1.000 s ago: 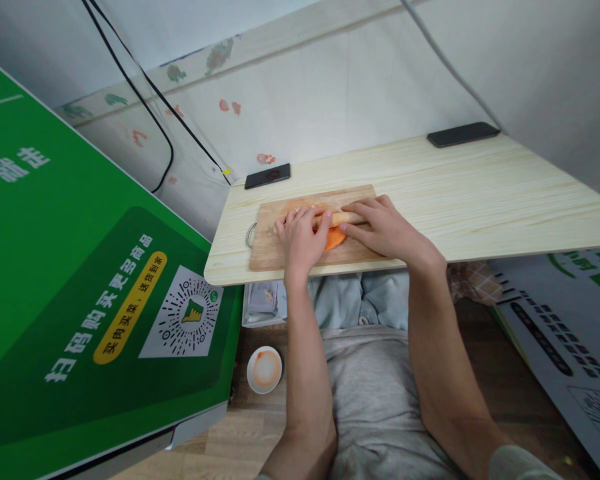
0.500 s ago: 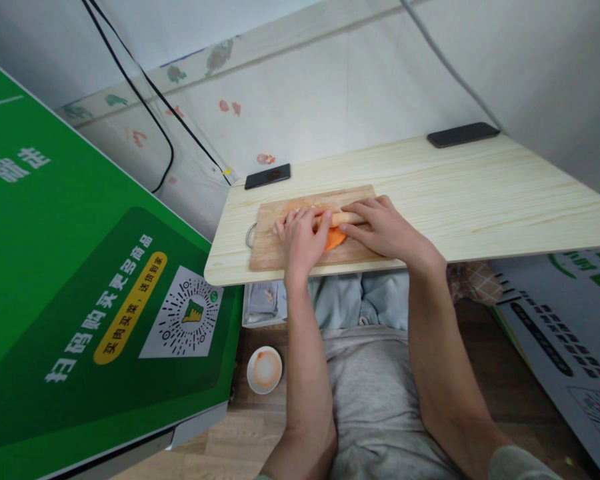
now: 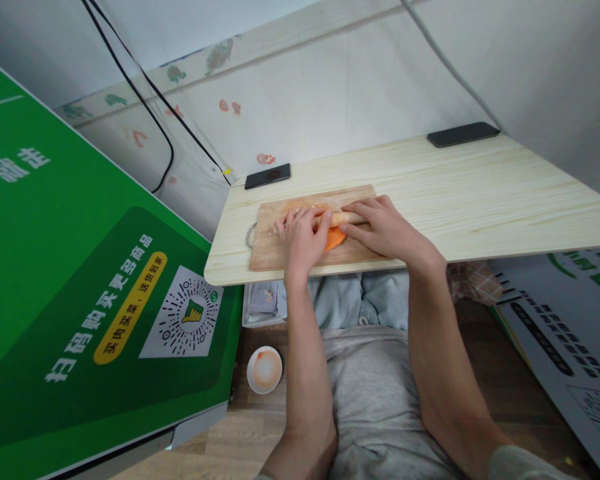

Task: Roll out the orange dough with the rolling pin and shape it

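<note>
left hand: the left hand (image 3: 304, 241) lies over the left part of the rolling pin, fingers curved across it and its end covered.
right hand: the right hand (image 3: 384, 228) closes on the right part of the pin, thumb on the near side, fingers over the far side.
rolling pin: the pale rolling pin (image 3: 343, 218) shows between the two hands, lying crosswise above the board.
orange dough: the flat orange piece (image 3: 335, 240), dough by its look, is on the board just on the near side of the pin — partly hidden by the left hand.
board: the wooden cutting board (image 3: 266, 248) bears orange smears; its metal handle (image 3: 251, 235) points left.
table: the board rests at the near edge of the pale table (image 3: 485, 193).
phones: a black phone (image 3: 267, 176) behind the board, another dark phone (image 3: 463, 134) far right by the wall.
floor: a white bowl (image 3: 265, 371), orange-stained inside.
</note>
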`<act>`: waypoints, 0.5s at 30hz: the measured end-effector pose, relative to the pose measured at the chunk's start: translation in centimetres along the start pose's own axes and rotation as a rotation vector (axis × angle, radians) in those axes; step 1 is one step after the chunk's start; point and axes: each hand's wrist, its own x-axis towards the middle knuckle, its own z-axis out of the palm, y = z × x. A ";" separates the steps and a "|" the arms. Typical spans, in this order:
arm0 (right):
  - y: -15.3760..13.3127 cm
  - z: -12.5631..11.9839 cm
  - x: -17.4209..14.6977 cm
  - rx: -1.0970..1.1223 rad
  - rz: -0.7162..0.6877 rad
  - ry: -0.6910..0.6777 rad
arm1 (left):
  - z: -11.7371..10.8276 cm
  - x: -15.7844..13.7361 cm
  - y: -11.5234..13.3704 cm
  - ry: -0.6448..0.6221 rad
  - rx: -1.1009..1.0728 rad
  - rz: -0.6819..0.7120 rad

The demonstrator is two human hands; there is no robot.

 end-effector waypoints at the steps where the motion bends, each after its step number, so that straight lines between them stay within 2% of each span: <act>1: 0.1 0.0 0.0 0.001 -0.002 0.000 | 0.0 0.0 0.0 0.001 -0.002 0.000; 15: -0.9 -1.4 -1.0 0.045 -0.005 -0.051 | 0.0 0.0 0.0 0.011 -0.022 -0.002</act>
